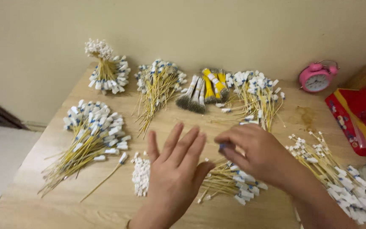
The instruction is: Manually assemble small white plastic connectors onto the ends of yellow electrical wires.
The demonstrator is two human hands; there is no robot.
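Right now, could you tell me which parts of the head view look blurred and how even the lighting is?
In the head view, the right hand is smeared by motion at its fingertips and the left hand is slightly soft; the wire bundles and pink alarm clock lack fine detail too. Lighting is soft and warm, with faint shadows under the hands and no glare on the wooden table.

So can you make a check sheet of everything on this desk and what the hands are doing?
Surface: wooden table, stained near the far right.
Job's things: wire bundle with white tags under the hands; small white tag pile.
Clutter: more tagged wire piles; yellow-wrapped bundles; pink alarm clock; red package.
Hands: left hand open, fingers spread; right hand pinching something small and blue.
Cables: only the wires.
Surroundings: beige wall.
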